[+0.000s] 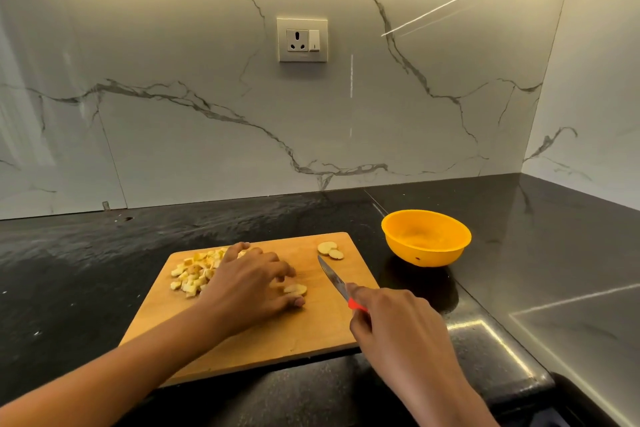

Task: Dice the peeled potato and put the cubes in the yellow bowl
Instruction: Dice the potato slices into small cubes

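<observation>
The left hand (252, 282) lies palm-down on the board (311, 333), bent fingers and thumb pinching one slice (296, 289). The right hand (391, 322) grips one knife (331, 277) by its red handle, blade angled away and leftward. One pile of cubes (192, 274) lies beyond the left wrist, two slices (330, 250) lie at the board's far right, and one bowl (426, 239) stands just right of the board.

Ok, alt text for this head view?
On a wooden cutting board, the left hand holds a potato slice while the right hand grips a red-handled knife. Diced potato lies at the board's far left, two slices at its far right; an empty yellow bowl stands beside it.
</observation>
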### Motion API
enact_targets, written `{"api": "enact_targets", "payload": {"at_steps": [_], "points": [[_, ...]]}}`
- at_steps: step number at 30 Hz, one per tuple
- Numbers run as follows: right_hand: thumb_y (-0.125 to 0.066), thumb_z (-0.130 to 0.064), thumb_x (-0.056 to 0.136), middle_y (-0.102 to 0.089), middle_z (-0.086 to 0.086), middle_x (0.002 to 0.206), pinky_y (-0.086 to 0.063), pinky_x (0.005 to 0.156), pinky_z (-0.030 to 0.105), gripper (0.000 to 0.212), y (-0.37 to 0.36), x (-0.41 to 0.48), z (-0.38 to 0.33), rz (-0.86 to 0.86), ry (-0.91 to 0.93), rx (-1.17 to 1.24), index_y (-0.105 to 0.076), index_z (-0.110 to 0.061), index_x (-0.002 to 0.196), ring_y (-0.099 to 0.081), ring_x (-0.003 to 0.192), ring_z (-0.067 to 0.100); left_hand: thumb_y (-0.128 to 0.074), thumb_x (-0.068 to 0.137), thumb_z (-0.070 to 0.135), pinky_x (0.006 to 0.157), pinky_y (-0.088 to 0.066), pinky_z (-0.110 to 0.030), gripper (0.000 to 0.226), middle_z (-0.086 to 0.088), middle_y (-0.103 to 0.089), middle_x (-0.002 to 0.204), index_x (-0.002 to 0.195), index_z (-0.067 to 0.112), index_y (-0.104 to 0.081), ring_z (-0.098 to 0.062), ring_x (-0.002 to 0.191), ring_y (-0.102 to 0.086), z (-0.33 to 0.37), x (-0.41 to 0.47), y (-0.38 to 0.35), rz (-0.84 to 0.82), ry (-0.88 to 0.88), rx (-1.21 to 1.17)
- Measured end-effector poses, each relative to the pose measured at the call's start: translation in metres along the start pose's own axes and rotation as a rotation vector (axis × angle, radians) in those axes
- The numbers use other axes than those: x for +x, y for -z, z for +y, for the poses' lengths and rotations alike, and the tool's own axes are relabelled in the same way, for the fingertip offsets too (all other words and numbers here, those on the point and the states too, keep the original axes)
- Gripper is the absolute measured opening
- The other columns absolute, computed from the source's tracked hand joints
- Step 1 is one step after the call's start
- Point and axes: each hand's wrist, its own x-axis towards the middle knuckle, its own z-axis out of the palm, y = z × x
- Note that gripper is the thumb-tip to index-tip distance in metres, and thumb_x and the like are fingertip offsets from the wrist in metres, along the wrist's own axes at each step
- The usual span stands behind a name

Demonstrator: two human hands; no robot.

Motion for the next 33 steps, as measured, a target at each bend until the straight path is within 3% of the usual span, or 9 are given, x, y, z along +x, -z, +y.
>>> {"api": "enact_targets", "payload": {"at_steps": [3,6,10,14,17,20,25,29,33], "points": [[-0.04,-0.036,0.1,-0.063,-0.011,0.115,-0.047,0.075,0.02,0.045,0.0,-0.004,0.003,-0.016,-0.009,0.008,-0.036,-0.035,0.145,-0.06,0.096,0.009,0.002,0.052,0.093,0.112,-0.015,-0.031,0.106,0.024,-0.049,0.133,0.134,0.043,-0.042,0.003,0.124,-0.039,-0.011,-0.002,0.001,-0.02,-0.018,-0.139],[-0.039,-0.036,0.1,-0.063,-0.01,0.116,-0.04,0.07,0.019,0.045,-0.001,-0.007,0.003,-0.018,-0.013,0.004,-0.035,-0.035,0.145,-0.059,0.097,0.01,0.005,0.05,0.097,0.103,-0.023,-0.021,0.107,0.027,-0.058,0.119,0.122,0.044,-0.056,0.013,0.107,-0.04,-0.016,-0.001,-0.005,0.031,-0.056,-0.207],[-0.04,-0.035,0.1,-0.063,-0.009,0.114,-0.043,0.071,0.021,0.045,-0.005,-0.007,0.0,-0.031,-0.034,0.012,-0.035,-0.036,0.145,-0.059,0.097,0.01,-0.007,0.074,0.085,0.094,-0.028,-0.024,0.083,0.022,-0.067,0.106,0.106,0.04,-0.068,0.009,0.099,-0.052,-0.012,-0.002,-0.014,0.171,-0.13,-0.207],[-0.041,-0.036,0.1,-0.063,-0.009,0.115,-0.047,0.077,0.023,0.045,-0.008,-0.005,-0.002,-0.033,-0.027,0.027,-0.036,-0.035,0.145,-0.059,0.095,0.009,-0.037,0.087,0.057,0.083,-0.04,-0.026,0.041,0.021,-0.07,0.087,0.09,0.037,-0.073,0.004,0.081,-0.063,-0.011,-0.001,-0.018,0.339,-0.207,-0.074],[-0.041,-0.036,0.1,-0.063,-0.01,0.114,-0.047,0.076,0.022,0.045,-0.01,-0.003,-0.002,-0.019,-0.028,0.027,-0.037,-0.035,0.144,-0.056,0.088,0.008,-0.038,0.09,0.049,0.089,-0.042,-0.031,0.038,0.018,-0.071,0.088,0.091,0.033,-0.073,0.001,0.082,-0.065,-0.003,0.005,-0.012,0.311,-0.189,0.018],[-0.041,-0.036,0.1,-0.063,-0.011,0.115,-0.047,0.075,0.021,0.044,-0.016,0.002,-0.001,-0.014,-0.046,0.002,-0.038,-0.035,0.144,-0.059,0.095,0.009,-0.039,0.097,0.044,0.107,-0.028,-0.032,0.035,0.012,-0.067,0.11,0.113,0.029,-0.066,-0.004,0.101,-0.058,0.003,0.013,-0.006,0.137,-0.075,0.038],[-0.041,-0.037,0.099,-0.063,-0.011,0.115,-0.051,0.078,0.025,0.045,-0.024,0.006,-0.001,-0.033,-0.062,-0.003,-0.037,-0.035,0.144,-0.059,0.097,0.01,-0.033,0.098,0.047,0.112,-0.025,-0.033,0.04,0.011,-0.063,0.122,0.123,0.031,-0.059,-0.004,0.112,-0.054,0.005,0.013,-0.01,0.079,0.0,0.076],[-0.041,-0.036,0.099,-0.063,-0.009,0.116,-0.051,0.079,0.026,0.046,-0.025,0.009,0.001,-0.038,-0.044,0.003,-0.036,-0.033,0.145,-0.059,0.1,0.011,0.015,0.076,0.069,0.115,-0.002,-0.028,0.09,0.013,-0.033,0.149,0.143,0.031,-0.031,0.0,0.138,-0.024,-0.006,-0.001,-0.01,-0.047,-0.087,0.039],[-0.04,-0.035,0.099,-0.063,-0.008,0.112,-0.047,0.075,0.025,0.046,-0.023,0.01,0.003,-0.041,-0.029,0.0,-0.037,-0.033,0.145,-0.059,0.096,0.012,0.016,0.073,0.068,0.102,0.021,-0.015,0.078,0.019,-0.003,0.151,0.142,0.036,-0.002,0.006,0.136,0.006,-0.018,-0.006,-0.002,-0.166,-0.202,0.037]]}}
